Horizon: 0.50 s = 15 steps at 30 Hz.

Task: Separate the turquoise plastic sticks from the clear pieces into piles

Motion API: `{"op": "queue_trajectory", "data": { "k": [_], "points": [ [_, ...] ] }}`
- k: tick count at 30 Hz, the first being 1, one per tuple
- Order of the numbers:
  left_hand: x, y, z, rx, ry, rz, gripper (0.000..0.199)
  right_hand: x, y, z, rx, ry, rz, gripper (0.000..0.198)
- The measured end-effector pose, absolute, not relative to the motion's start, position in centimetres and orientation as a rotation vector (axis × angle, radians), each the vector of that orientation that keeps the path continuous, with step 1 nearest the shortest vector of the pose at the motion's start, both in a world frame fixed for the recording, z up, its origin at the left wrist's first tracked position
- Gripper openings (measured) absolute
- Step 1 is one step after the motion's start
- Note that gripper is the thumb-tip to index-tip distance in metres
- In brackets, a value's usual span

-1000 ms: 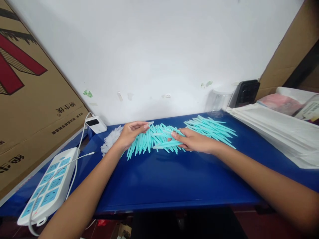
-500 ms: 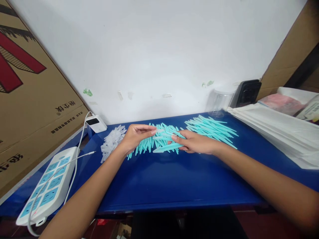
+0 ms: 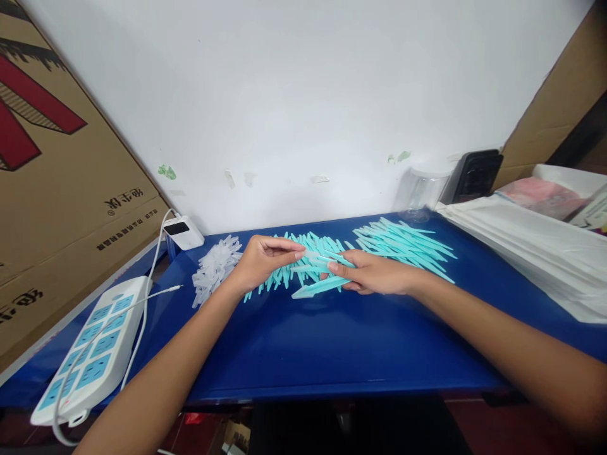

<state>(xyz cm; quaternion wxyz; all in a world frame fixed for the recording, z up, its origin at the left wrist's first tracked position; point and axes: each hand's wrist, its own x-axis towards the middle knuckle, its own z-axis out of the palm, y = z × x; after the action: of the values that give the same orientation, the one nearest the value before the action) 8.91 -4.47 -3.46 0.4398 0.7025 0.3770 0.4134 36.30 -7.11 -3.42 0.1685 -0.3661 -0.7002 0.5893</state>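
While both forearms reach over the blue table (image 3: 332, 354), the right hand (image 3: 374, 273) pinches a teal stick (image 3: 318, 287) and the left hand (image 3: 260, 260) pinches a small clear cap (hard to see) against it; behind lie the teal pile (image 3: 403, 243) and clear caps (image 3: 213, 268).

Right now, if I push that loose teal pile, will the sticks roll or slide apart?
The teal sticks look thin, flat and light, so they would probably slide and scatter rather than roll. The glossy blue table likely adds slip.
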Motion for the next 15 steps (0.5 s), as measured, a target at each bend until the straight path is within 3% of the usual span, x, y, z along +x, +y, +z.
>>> {"op": "queue_trajectory", "data": {
  "k": [15],
  "points": [
    [8.66,-4.3,-3.45,1.746,0.949,0.983,0.031,36.56,-7.0,-3.53,-1.025,-2.044,1.651,0.056]
  ]
}}
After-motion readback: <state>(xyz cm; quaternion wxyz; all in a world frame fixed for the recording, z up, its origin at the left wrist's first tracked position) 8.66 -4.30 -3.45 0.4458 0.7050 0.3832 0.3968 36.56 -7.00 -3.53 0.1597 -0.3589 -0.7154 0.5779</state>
